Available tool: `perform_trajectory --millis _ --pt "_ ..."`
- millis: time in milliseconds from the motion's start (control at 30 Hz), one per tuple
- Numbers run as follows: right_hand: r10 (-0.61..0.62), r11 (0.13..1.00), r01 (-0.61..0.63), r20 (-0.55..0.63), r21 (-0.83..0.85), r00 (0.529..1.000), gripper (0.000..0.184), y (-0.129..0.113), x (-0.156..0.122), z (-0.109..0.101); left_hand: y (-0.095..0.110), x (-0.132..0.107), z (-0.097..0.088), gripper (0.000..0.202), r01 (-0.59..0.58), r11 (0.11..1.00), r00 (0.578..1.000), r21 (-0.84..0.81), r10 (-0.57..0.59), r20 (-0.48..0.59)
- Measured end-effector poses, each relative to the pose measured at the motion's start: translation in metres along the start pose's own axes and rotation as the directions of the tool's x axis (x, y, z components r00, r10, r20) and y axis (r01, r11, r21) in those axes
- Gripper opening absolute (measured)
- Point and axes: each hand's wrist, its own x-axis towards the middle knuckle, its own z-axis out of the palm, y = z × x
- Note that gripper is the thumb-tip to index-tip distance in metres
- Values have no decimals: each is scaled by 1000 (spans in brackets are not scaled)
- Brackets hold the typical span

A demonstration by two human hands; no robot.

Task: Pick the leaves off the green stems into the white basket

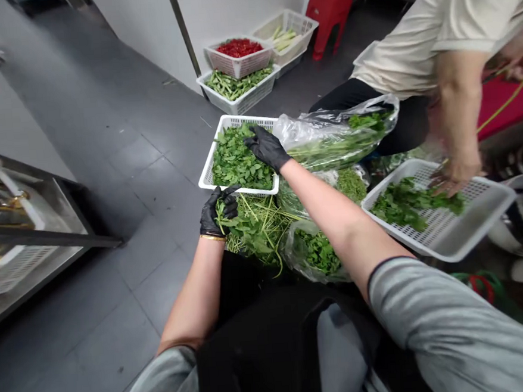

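In a black glove, my left hand (219, 212) is closed around a sprig of leafy greens (220, 217), just below the near edge of a white plastic basket (206, 176). My right hand (266, 147), also gloved in black, reaches over that basket with its fingers apart on the picked green leaves (238, 159). Whether a leaf lies under those fingertips is hidden. Close to my left hand, a loose pile of long-stemmed greens (261, 223) lies in front of my lap.
A clear bag of long greens (338, 140) and an open bag of leaves (319, 253) lie to the right. A co-worker's hand (459, 173) touches greens in another white basket (444, 243). Behind are baskets of red chillies (238, 47) and cut green beans (236, 85), and a red stool (330, 12).
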Motion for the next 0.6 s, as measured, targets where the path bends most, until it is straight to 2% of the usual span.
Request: perform_trajectory --millis 33,67,100,133,167,200,233,333,500,600 --pt "-20 998 17 50 55 999 55 2 -14 1 2 4 2 55 -31 999 999 -43 32 23" --pt "-64 989 41 157 145 986 49 2 -34 3 4 8 3 56 -67 995 997 -75 70 37" --pt "-123 963 36 316 268 941 46 3 -57 6 5 12 5 57 -104 990 993 -96 109 46" --pt "-188 927 -16 502 375 844 46 3 -82 10 5 16 7 55 -136 985 989 -109 142 50" --pt "-209 892 -99 598 440 774 47 3 -106 16 4 20 8 53 -160 980 985 -118 166 48" --pt "-194 868 -163 623 468 757 48 3 -128 23 3 23 9 51 -178 976 982 -126 184 40" --pt "-176 858 -194 626 477 760 48 4 -147 29 0 25 9 48 -191 972 980 -134 195 24" --pt "-79 854 -209 516 477 853 50 6 -174 40 -8 30 6 42 -200 969 979 -142 191 -75" --pt "10 918 -160 385 362 923 49 6 -166 17 -24 32 1 34 -49 997 977 -52 37 -212" --pt "69 947 -155 291 283 954 49 6 -170 9 -31 38 1 24 -80 996 964 -46 65 -256"
